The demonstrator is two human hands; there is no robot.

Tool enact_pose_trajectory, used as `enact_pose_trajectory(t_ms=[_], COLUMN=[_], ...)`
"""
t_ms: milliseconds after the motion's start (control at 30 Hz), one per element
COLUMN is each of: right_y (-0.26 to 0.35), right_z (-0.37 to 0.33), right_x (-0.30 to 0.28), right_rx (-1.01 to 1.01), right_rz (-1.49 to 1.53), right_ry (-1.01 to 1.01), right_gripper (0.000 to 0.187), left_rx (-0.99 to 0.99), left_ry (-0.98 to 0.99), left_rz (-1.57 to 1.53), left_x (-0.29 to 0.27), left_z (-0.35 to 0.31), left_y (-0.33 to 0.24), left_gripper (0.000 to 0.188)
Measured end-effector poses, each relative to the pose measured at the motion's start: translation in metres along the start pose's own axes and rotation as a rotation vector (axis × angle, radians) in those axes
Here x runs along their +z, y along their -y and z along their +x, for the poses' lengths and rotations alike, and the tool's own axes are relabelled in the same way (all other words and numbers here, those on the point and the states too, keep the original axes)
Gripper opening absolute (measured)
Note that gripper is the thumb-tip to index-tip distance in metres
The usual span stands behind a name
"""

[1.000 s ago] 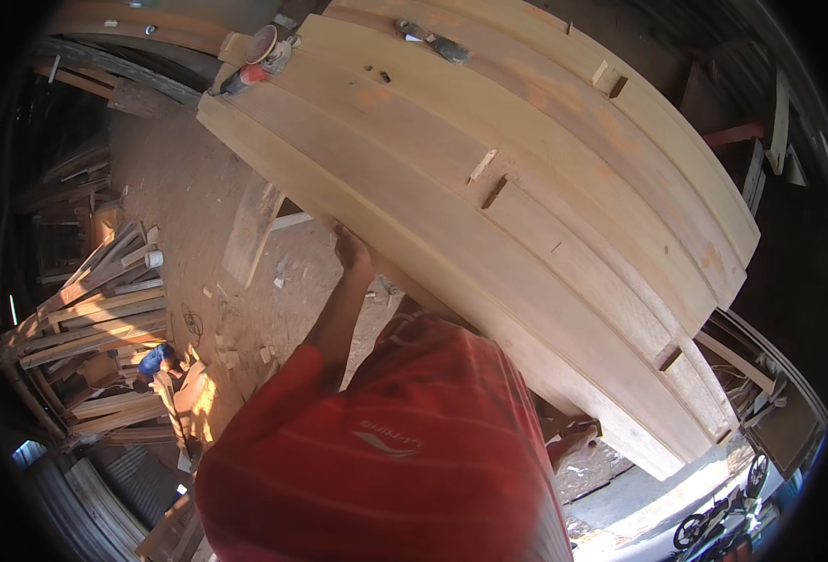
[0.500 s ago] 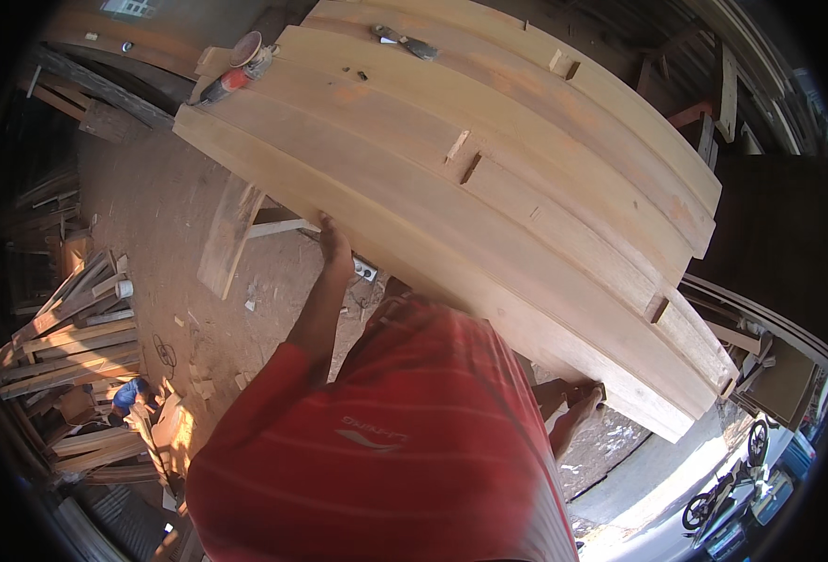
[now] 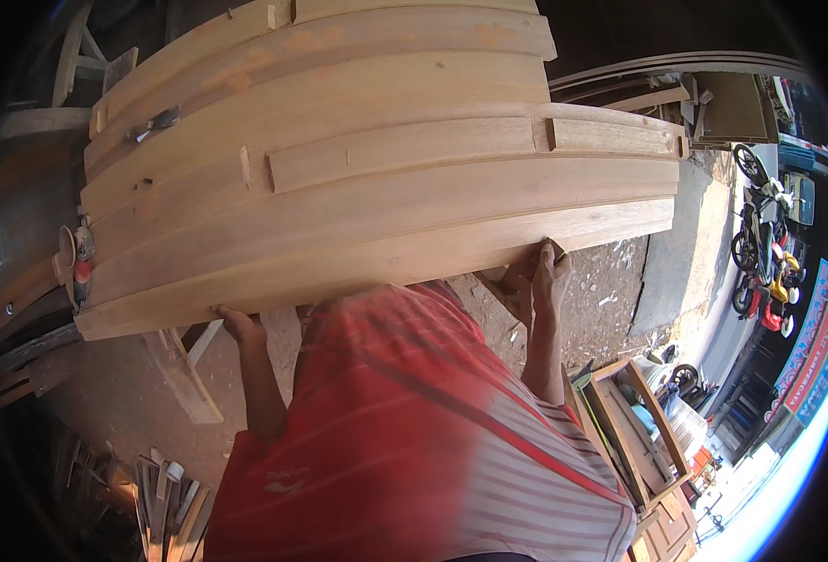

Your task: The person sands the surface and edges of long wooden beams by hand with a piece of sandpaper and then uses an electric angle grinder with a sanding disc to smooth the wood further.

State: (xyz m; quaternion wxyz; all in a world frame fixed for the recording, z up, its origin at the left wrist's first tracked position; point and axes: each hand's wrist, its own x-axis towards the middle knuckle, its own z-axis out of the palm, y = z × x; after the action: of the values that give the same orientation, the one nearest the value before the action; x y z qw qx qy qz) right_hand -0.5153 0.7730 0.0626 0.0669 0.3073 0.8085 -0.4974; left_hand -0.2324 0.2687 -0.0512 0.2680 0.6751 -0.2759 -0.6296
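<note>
A long pale wooden plank (image 3: 367, 266) forms the near edge of a row of planks lying side by side across the work surface. My left hand (image 3: 243, 325) grips its near edge toward the left end, thumb along the edge and the other fingers hidden beneath. Farther right, my right hand (image 3: 550, 276) is closed on the same edge, not far from the right end. Short narrow wood strips (image 3: 405, 150) lie on the planks behind. At the left end rests a red power tool with a round disc (image 3: 79, 262). A dark-handled scraper (image 3: 156, 124) lies farther back.
Under the left end, a board leg (image 3: 182, 375) slants down to the floor. Wooden frames (image 3: 634, 431) stand at the lower right, and scrap wood (image 3: 170, 506) is heaped at the lower left. Parked motorcycles (image 3: 761, 244) stand outside at the right.
The view has swung to the right, so the planks now lie nearly level across it. Both hands stay on the plank's near edge. More of the street shows.
</note>
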Motion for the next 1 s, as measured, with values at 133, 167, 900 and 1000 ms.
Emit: enact_pose_trajectory(t_ms=[133, 167, 900, 1000], right_y=[0.005, 0.006, -0.021, 0.001], right_z=[-0.001, 0.002, 0.018, 0.000], right_x=[0.001, 0.002, -0.007, 0.001], right_rx=[0.026, 0.090, -0.097, -0.295], right_rz=[0.029, 0.000, -0.127, -0.298], right_ry=[0.025, -0.009, 0.017, -0.010], right_gripper=[0.033, 0.035, 0.029, 0.031], left_rx=[-0.051, -0.045, 0.002, -0.025], left_ry=[-0.108, -0.125, -0.023, -0.006], left_rz=[0.060, 0.048, 0.063, 0.096], left_x=[0.014, 0.011, 0.001, -0.006], left_z=[-0.015, -0.016, 0.013, 0.027], left_y=[-0.007, -0.009, -0.004, 0.003], left_gripper=[0.069, 0.069, 0.072, 0.071])
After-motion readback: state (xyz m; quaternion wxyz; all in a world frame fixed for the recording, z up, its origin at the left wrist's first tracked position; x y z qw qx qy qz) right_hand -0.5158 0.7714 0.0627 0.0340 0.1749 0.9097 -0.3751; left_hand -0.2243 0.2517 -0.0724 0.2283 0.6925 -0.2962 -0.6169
